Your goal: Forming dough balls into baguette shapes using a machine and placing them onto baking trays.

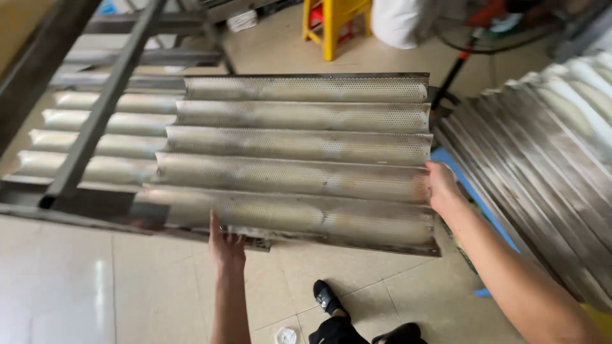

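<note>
A perforated, wavy metal baking tray (299, 153) with several long troughs is held level in front of me. My left hand (226, 245) grips its near edge from below, left of centre. Over on the tray's right edge sits my right hand (441, 186), fingers curled around it. The tray's left part overlaps another tray (95, 143) that lies in a metal rack (76, 150) and holds pale dough strips.
A stack of similar wavy trays (542, 172) leans at the right, the top ones holding dough. A yellow stool (335, 22), a white sack (401, 22) and a fan stand (456, 73) stand behind. My black shoes (328, 296) are on the tiled floor.
</note>
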